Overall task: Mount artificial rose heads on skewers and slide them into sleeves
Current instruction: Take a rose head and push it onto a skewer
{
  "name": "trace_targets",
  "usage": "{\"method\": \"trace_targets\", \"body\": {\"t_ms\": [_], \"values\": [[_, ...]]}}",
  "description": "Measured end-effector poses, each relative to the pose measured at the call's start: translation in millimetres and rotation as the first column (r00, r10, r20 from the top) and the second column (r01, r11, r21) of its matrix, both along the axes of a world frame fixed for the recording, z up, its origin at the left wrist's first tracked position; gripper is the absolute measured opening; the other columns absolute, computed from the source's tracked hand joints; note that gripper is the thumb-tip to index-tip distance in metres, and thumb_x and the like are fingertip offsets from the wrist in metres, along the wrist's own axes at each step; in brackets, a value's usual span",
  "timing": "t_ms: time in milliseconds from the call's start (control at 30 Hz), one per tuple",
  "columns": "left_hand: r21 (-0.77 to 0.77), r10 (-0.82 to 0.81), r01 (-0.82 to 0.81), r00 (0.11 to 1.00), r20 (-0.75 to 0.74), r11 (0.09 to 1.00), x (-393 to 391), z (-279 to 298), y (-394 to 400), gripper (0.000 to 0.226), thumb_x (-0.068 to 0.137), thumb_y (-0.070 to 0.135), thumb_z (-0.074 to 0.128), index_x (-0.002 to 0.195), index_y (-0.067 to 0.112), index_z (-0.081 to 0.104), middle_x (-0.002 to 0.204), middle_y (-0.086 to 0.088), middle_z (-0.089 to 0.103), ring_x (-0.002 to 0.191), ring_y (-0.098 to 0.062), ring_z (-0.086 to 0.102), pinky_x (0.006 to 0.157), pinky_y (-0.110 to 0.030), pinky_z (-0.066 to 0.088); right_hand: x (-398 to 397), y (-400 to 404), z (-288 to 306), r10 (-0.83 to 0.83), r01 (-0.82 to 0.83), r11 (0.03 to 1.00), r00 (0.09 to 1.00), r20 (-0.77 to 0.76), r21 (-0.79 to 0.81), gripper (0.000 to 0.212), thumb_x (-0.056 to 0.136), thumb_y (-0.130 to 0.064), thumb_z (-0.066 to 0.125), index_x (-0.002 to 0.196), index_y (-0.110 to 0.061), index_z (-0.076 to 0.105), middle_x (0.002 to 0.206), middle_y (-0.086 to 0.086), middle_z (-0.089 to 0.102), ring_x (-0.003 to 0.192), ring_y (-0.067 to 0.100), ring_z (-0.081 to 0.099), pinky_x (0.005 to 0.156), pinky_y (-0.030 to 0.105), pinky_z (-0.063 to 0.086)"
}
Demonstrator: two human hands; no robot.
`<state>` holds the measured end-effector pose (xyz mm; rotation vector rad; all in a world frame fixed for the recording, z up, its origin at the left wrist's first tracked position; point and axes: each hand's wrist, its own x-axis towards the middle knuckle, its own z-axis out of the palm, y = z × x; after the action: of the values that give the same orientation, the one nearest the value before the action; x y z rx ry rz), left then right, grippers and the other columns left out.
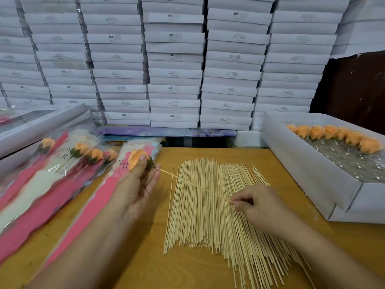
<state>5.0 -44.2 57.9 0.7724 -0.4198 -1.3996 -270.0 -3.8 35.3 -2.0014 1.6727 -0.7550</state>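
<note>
1. Orange rose head point(136, 158) sat in the left hand point(137, 184), thumb pressed on the petals, fingers cupped under it; green base pointed right.
2. One skewer point(193, 185) ran from the rose base down-right to the right hand point(253, 203); tip was at or in the base, can't tell how deep.
3. Right hand pinched the skewer's far end between thumb and forefinger, other fingers curled in.
4. Both hands were held above the wooden surface point(145, 263), over the loose skewer pile point(210, 217) spread beneath them.
5. Left of the left hand: empty pink-and-clear sleeves point(116, 184) stacked on the surface, printed text partly visible.
6. Further left: finished roses in sleeves point(68, 167), overlapping, heads pointing away.
7. Right edge: open white box point(308, 174) with a row of orange rose heads point(333, 135) along its far side, on clear film.
8. Behind everything: wall of stacked white boxes point(175, 59).
</note>
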Motion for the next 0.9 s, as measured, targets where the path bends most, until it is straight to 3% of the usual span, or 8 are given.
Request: {"method": "trace_targets", "body": {"t_ms": [333, 900], "values": [[-0.005, -0.005, 0.005, 1.000, 0.009, 1.000, 3.0, -0.8, -1.0, 0.028, 0.072, 0.020, 0.074, 0.094, 0.003, 0.068, 0.086, -0.014, 0.078, 0.078, -0.021, 0.077, 0.057, -0.025, 0.061, -0.2, -1.8, -3.0, -0.018, 0.018, 1.000, 1.000, 0.004, 0.003, 0.015, 0.095, -0.022, 0.066, 0.093, -0.035, 0.073, 0.091, -0.029, 0.060, 0.086, -0.006, 0.061, 0.067, 0.008, 0.043], [0.018, 0.013, -0.013, 1.000, 0.026, 1.000, 2.7, -0.6, 1.5, 0.015, 0.090, 0.018, 0.069, 0.094, 0.004, 0.067, 0.083, -0.014, 0.077, 0.073, -0.018, 0.077, 0.058, -0.025, 0.061, 0.5, 0.2, -0.7, -0.024, 0.024, 1.000, 1.000, 0.012, 0.015, 0.014, 0.095, -0.022, 0.065, 0.100, -0.031, 0.074, 0.094, -0.026, 0.062, 0.089, -0.003, 0.062, 0.072, 0.010, 0.045]]}}
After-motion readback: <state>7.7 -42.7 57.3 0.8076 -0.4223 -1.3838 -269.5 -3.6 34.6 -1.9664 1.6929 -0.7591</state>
